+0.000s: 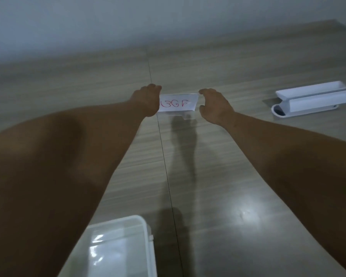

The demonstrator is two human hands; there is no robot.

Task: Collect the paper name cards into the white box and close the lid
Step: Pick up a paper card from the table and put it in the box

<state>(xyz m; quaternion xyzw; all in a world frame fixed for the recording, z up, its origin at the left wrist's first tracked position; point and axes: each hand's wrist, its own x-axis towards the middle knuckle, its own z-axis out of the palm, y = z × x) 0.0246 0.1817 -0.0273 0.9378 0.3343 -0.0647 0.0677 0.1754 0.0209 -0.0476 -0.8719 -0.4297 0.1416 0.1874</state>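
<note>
A white paper name card [178,102] with red handwriting stands in a clear holder on the wooden table [218,176], far ahead of me. My left hand [148,100] is at the card's left edge and appears to touch it, fingers curled. My right hand [214,106] hovers just right of the card, fingers apart and curved, a small gap from its edge. The white box [146,226] lies open at the bottom of the view, near my left forearm; its inside looks glossy, and I cannot tell what it holds.
A white tray-like object [312,98] on a rounded base sits at the right edge of the table. A dark seam [164,148] runs down the tabletop between my arms. A pale wall rises behind the table's far edge.
</note>
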